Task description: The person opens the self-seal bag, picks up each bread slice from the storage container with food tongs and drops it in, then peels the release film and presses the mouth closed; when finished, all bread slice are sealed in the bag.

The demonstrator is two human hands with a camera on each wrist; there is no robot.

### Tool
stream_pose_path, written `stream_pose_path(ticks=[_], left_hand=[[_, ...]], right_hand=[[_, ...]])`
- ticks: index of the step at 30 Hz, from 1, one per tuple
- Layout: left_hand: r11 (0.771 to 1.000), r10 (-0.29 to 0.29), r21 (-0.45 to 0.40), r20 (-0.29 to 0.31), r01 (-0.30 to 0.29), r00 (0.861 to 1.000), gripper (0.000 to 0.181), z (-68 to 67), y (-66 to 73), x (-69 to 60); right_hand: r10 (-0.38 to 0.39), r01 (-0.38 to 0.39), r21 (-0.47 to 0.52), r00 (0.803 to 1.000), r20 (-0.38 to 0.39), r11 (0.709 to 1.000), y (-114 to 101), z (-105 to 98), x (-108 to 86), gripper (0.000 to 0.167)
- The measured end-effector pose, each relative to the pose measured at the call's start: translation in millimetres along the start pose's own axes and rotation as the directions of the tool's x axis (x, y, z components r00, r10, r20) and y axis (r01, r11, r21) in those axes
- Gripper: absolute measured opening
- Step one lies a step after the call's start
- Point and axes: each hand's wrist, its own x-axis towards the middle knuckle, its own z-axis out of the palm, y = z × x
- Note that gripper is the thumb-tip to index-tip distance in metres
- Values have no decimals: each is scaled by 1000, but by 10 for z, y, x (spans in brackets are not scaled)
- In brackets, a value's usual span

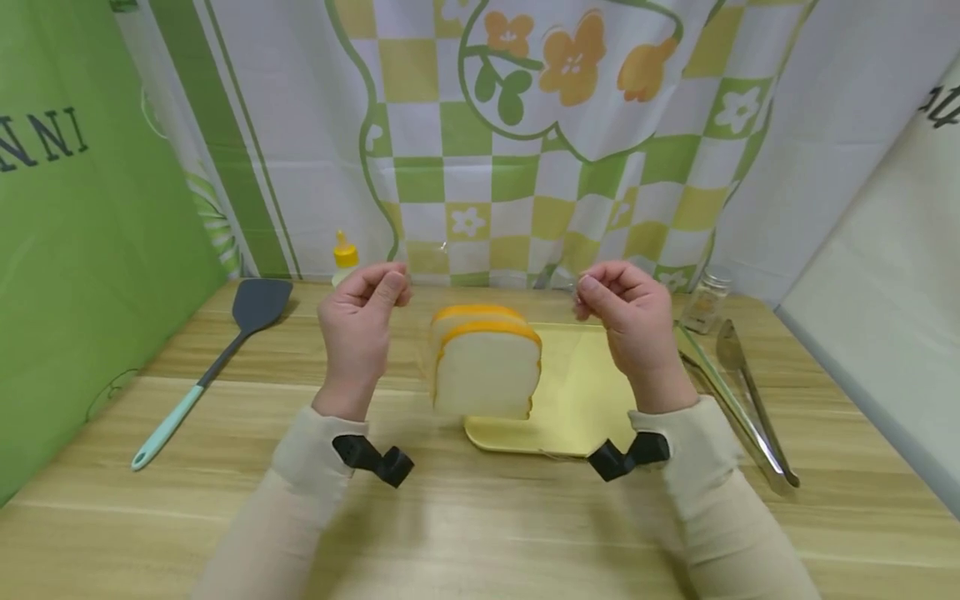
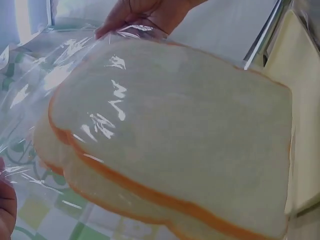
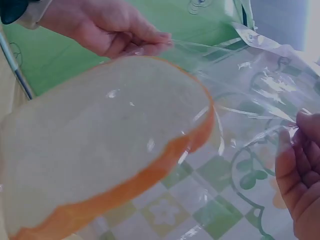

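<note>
Two slices of bread (image 1: 487, 371) with orange crusts hang upright, one behind the other, inside a clear plastic bag (image 3: 250, 107). My left hand (image 1: 360, 325) pinches the bag's upper edge at the left, thumb against the fingers. On the other side my right hand (image 1: 637, 329) pinches the same edge, so the film stretches between the two. In the left wrist view glossy creases run across the film over the bread (image 2: 175, 120). The bag itself barely shows in the head view. Behind and right of the slices lies a yellow tray (image 1: 581, 392).
A spatula (image 1: 258, 308) with a mint handle lies at the left. A yellow-capped squeeze bottle (image 1: 344, 254) stands behind my left hand. At the right are a shaker jar (image 1: 707, 300) and metal tongs (image 1: 761, 417). A checked curtain (image 1: 517, 183) hangs behind.
</note>
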Motion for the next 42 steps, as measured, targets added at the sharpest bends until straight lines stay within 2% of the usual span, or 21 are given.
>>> stream_pose_path(ticks=[3,6,11,14,18,24,28,33,38,42], left_hand=[[996,33,80,44,-37,998,19,-51,17,-7],[986,90,128,107,-103,990,13,-79,28,-22],[976,188,72,205,-207,961,11,-95,29,-33],[967,233,43,254,-252,939,12,-120,28,-27],[961,260,7,306,-276,916,12,-151,43,-18],[947,320,-78,319,-312,892,24,-149,77,-16],[937,349,-132,325,-323,879,20,-143,94,-24],[937,348,-147,353,-316,868,16,-151,106,-39],[951,310,-126,433,-284,846,15,-188,104,-46],[962,271,-157,472,-222,839,24,-213,113,-54]], right_hand=[[16,-16,-2,998,56,1000,-26,-44,2,14],[10,-14,35,995,100,999,-45,-84,9,15],[-41,4,191,980,193,982,-43,-141,16,14],[-81,8,268,961,264,963,-25,-181,28,16],[-140,24,313,924,355,950,-10,-237,60,17],[-232,91,330,879,418,940,-14,-268,78,14],[-279,121,362,860,427,924,-21,-262,83,12],[-305,135,388,855,420,912,-30,-269,72,10],[-331,159,404,854,401,901,-31,-290,59,10],[-326,141,430,859,394,892,-20,-302,56,17]])
